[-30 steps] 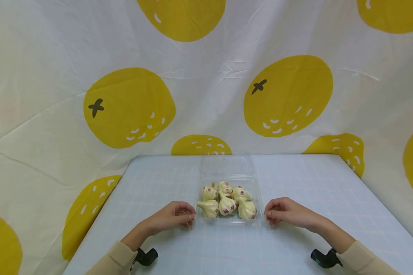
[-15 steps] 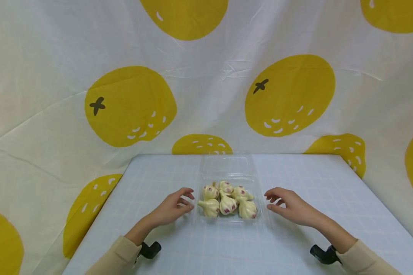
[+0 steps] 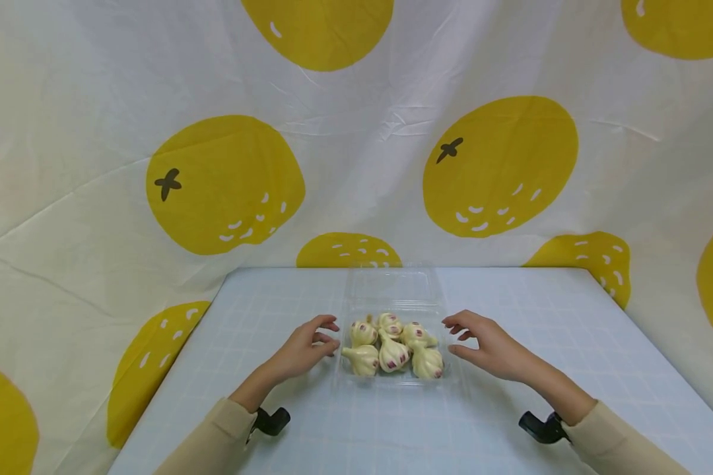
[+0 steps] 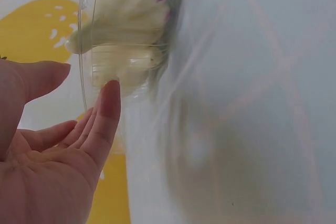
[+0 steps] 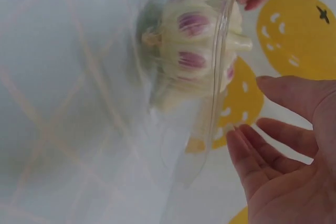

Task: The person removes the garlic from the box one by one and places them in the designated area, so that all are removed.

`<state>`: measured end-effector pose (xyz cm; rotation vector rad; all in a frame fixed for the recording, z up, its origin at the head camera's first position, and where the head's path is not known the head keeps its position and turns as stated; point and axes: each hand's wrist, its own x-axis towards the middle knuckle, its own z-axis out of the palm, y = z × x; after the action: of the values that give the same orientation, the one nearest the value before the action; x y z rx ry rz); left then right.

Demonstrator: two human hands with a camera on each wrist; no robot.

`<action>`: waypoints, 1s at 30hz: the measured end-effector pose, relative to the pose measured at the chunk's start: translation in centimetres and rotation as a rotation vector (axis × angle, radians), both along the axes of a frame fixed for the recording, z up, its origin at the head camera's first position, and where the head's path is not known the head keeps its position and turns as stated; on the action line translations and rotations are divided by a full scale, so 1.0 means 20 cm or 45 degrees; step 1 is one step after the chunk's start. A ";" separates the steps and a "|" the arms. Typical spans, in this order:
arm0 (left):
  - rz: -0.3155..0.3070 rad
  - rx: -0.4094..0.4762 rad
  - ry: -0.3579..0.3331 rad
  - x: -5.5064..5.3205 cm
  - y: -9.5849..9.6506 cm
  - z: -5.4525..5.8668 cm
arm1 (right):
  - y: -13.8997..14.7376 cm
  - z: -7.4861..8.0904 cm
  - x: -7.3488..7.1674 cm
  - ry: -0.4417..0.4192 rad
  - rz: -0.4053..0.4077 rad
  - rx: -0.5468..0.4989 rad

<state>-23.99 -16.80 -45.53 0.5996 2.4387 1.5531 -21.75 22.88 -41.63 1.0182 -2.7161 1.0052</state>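
A clear plastic clamshell box lies in the middle of the table, its lid folded back toward the wall. Several garlic bulbs, cream with purple patches, fill its base in two rows. My left hand hovers at the box's left side, fingers loosely bent and holding nothing. Across from it, my right hand is at the right side, thumb and fingers apart. In the wrist views, the fingers of the left hand and the right hand's fingers are close to the box wall; contact is unclear.
A pale checked cloth covers the table. Behind it hangs a white curtain printed with large yellow fruit. A black wrist mount sits under the left forearm and another mount under the right.
Both hands have moved forward along the box's sides, and their fingers have spread from a more curled pose. The right hand has come a little inward. Box and garlic look unmoved.
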 end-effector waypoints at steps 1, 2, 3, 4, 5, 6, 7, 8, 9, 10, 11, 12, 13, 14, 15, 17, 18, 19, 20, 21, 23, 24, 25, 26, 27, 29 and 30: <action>0.001 0.013 -0.008 -0.01 0.00 0.00 | -0.01 0.00 -0.01 0.004 0.008 0.002; 0.000 0.031 -0.020 -0.01 0.01 0.00 | -0.01 0.00 -0.02 0.006 0.017 0.006; 0.002 0.042 -0.029 -0.02 0.01 0.00 | -0.02 0.01 -0.03 0.009 0.026 0.009; 0.003 0.057 -0.038 -0.03 0.02 0.00 | -0.03 0.01 -0.04 0.008 0.032 0.016; 0.005 0.077 -0.052 -0.04 0.02 -0.01 | -0.03 0.01 -0.05 0.004 0.035 0.024; 0.006 0.101 -0.066 -0.04 0.02 -0.01 | -0.04 0.01 -0.06 -0.003 0.039 0.034; 0.008 0.124 -0.075 -0.05 0.02 -0.01 | -0.05 0.01 -0.07 -0.008 0.040 0.044; 0.016 0.146 -0.090 -0.06 0.03 -0.01 | -0.05 0.02 -0.08 -0.012 0.041 0.056; 0.025 0.164 -0.103 -0.07 0.03 -0.01 | -0.06 0.02 -0.09 -0.017 0.042 0.065; 0.033 0.187 -0.120 -0.07 0.03 -0.01 | -0.06 0.02 -0.10 -0.025 0.043 0.076; 0.041 0.210 -0.140 -0.08 0.03 -0.01 | -0.07 0.02 -0.11 -0.033 0.044 0.086; 0.049 0.231 -0.158 -0.09 0.03 -0.01 | -0.07 0.01 -0.12 -0.043 0.047 0.092; 0.061 0.247 -0.179 -0.09 0.04 -0.02 | -0.08 0.01 -0.13 -0.053 0.053 0.098; 0.074 0.259 -0.203 -0.10 0.04 -0.02 | -0.08 0.01 -0.14 -0.063 0.062 0.102; 0.084 0.270 -0.222 -0.10 0.04 -0.02 | -0.08 0.00 -0.15 -0.069 0.076 0.104; 0.102 0.287 -0.257 -0.12 0.04 -0.03 | -0.09 -0.01 -0.17 -0.082 0.100 0.102; 0.112 0.291 -0.271 -0.12 0.05 -0.04 | -0.09 -0.01 -0.18 -0.085 0.114 0.102; 0.121 0.294 -0.283 -0.13 0.05 -0.05 | -0.09 -0.01 -0.19 -0.083 0.129 0.105; 0.130 0.295 -0.293 -0.13 0.05 -0.05 | -0.10 -0.02 -0.20 -0.080 0.141 0.110; 0.136 0.300 -0.300 -0.14 0.05 -0.06 | -0.10 -0.02 -0.21 -0.084 0.151 0.112; 0.146 0.313 -0.312 -0.15 0.06 -0.07 | -0.11 -0.03 -0.22 -0.091 0.166 0.126; 0.150 0.323 -0.317 -0.15 0.06 -0.07 | -0.11 -0.03 -0.23 -0.095 0.176 0.136; 0.155 0.332 -0.323 -0.15 0.06 -0.08 | -0.12 -0.03 -0.24 -0.103 0.183 0.143; 0.155 0.341 -0.321 -0.15 0.06 -0.08 | -0.12 -0.03 -0.25 -0.113 0.190 0.151; 0.160 0.352 -0.326 -0.16 0.06 -0.08 | -0.12 -0.03 -0.25 -0.126 0.197 0.156; 0.166 0.369 -0.336 -0.15 0.06 -0.08 | -0.13 -0.03 -0.26 -0.149 0.213 0.170; 0.166 0.370 -0.339 -0.15 0.06 -0.08 | -0.14 -0.03 -0.27 -0.164 0.219 0.180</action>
<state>-27.06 -15.64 -47.19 0.2578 2.1108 1.9202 -27.11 20.10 -42.31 1.2720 -2.8799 0.9442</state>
